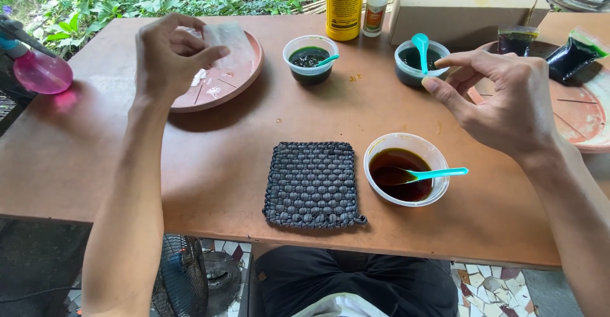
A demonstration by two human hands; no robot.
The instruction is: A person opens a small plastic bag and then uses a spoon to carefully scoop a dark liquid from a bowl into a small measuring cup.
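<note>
— Left hand (168,53)?
— Pinching a translucent wrapper sheet (225,40) above the terracotta plate (244,78).
— Right hand (502,101)?
— Loosely curled, holding nothing, beside the far bowl's teal spoon (421,48) on the worktop (210,164).

1. We see bare brown wooden table (210,164) between the grey woven square mat (312,185) and the terracotta round plate (222,82) — open passage.
2. Rightward, the clear plastic cup of brown liquid (406,169) with its turquoise spoon (435,174) blocks us.

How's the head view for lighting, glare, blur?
Head view: soft daylight, sharp throughout; mild glare on the translucent pink round bottle, which casts a pink glow on the brown wooden table; soft shadows under the left hand and right hand; slight wide-angle stretch at edges.
</note>
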